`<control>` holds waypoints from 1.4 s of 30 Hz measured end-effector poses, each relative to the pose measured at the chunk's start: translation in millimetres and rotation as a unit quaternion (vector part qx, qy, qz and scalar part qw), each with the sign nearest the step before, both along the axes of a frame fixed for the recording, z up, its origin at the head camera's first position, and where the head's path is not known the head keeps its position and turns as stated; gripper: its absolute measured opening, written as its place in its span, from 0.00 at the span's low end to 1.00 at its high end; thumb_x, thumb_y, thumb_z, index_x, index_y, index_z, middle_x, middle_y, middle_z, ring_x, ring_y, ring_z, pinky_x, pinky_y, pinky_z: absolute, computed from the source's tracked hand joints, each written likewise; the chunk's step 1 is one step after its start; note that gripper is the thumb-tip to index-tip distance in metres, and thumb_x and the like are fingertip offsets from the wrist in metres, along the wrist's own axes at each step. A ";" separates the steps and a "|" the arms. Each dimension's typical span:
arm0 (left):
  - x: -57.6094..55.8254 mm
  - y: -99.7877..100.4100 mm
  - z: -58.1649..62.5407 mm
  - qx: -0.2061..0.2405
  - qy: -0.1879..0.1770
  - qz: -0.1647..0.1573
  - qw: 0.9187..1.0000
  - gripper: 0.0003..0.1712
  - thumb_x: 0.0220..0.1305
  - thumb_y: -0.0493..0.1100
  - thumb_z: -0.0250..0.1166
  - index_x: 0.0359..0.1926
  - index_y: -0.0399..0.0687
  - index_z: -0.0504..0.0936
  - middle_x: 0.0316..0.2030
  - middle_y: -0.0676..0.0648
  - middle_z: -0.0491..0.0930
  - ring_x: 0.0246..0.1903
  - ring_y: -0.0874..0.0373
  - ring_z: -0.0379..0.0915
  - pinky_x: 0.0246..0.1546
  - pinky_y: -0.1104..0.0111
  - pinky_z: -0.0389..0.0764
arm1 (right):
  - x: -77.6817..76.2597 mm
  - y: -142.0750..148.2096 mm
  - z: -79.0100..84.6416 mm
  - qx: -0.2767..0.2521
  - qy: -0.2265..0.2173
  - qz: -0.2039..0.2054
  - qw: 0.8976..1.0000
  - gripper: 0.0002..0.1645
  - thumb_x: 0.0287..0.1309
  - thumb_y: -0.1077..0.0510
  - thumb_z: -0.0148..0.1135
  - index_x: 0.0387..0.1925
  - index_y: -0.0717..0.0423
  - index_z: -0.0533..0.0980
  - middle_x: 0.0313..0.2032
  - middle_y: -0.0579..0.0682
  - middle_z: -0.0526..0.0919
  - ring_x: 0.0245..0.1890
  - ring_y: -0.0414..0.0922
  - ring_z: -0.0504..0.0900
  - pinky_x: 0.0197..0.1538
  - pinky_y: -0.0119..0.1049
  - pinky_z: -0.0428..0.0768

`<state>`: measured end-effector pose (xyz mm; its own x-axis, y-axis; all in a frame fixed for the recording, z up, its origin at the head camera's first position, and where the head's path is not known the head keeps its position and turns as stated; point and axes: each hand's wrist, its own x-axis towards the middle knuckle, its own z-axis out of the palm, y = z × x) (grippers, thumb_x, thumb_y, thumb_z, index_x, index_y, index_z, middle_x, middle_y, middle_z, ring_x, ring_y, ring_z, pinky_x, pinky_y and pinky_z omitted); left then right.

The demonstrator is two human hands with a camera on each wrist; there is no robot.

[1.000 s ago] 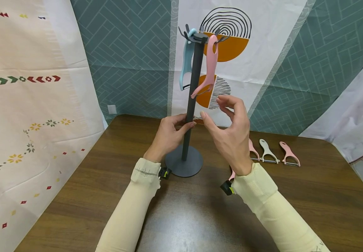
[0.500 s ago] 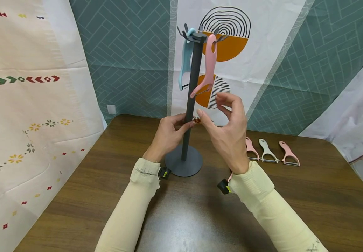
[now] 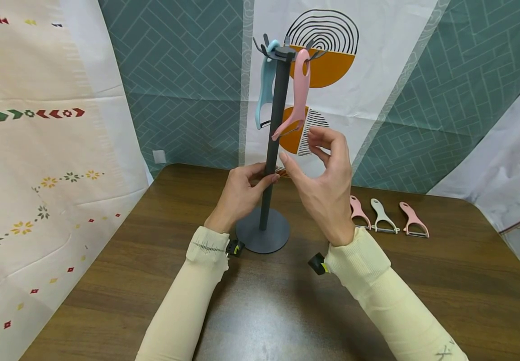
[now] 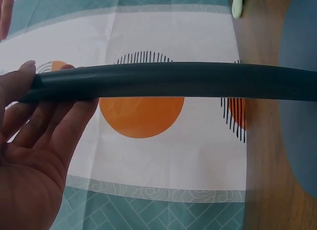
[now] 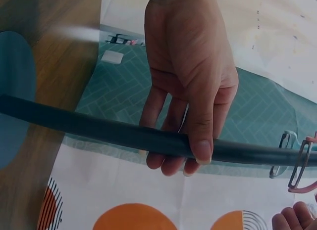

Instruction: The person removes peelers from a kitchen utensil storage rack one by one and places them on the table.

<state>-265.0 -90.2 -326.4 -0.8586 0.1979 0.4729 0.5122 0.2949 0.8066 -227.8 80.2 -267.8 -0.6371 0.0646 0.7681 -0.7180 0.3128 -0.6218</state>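
A dark grey stand rises from a round base (image 3: 263, 239), its pole (image 3: 279, 100) leaning slightly. My left hand (image 3: 243, 194) grips this pole around mid-height, thumb in front and fingers behind; the right wrist view shows that left hand (image 5: 190, 81) too. From the hooks on top hang a pink peeler (image 3: 302, 87) and a light blue peeler (image 3: 267, 82). Just below and right of the pink one is my right hand (image 3: 325, 188), fingers bent and thumb apart, holding nothing. Only its fingertips (image 5: 297, 217) show in the right wrist view.
On the wooden table (image 3: 260, 311), to the right, lie a pink peeler (image 3: 360, 213), a pale green peeler (image 3: 383, 218) and another pink peeler (image 3: 414, 220). A patterned cloth backdrop (image 3: 187, 100) stands behind the table.
My right hand has risen a little and shifted left, closer to the pole and the hanging pink peeler. The left hand keeps its hold on the pole.
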 end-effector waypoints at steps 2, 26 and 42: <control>-0.1 -0.1 -0.2 0.000 -0.001 0.001 1.000 0.15 0.70 0.41 0.67 0.55 0.42 0.86 0.44 0.41 0.89 0.44 0.52 0.86 0.50 0.60 0.87 | -0.5 -0.8 0.5 -0.004 -0.001 0.000 1.000 0.35 0.58 0.52 0.75 0.61 0.62 0.72 0.59 0.54 0.76 0.57 0.43 0.75 0.67 0.35 0.77; -1.2 0.5 -0.5 0.005 0.004 0.002 1.000 0.15 0.69 0.38 0.68 0.54 0.41 0.86 0.44 0.40 0.89 0.43 0.53 0.85 0.50 0.59 0.88 | -2.1 -7.9 12.7 -0.019 -0.014 0.007 1.000 0.37 0.55 0.55 0.77 0.62 0.61 0.71 0.60 0.55 0.73 0.60 0.39 0.73 0.69 0.32 0.75; -0.6 1.2 -0.8 0.009 0.000 0.003 1.000 0.14 0.70 0.41 0.67 0.53 0.41 0.86 0.42 0.41 0.90 0.43 0.54 0.88 0.48 0.61 0.88 | -10.6 -18.4 14.1 -0.018 0.014 0.008 1.000 0.42 0.55 0.50 0.77 0.66 0.61 0.68 0.61 0.55 0.72 0.60 0.42 0.73 0.70 0.35 0.75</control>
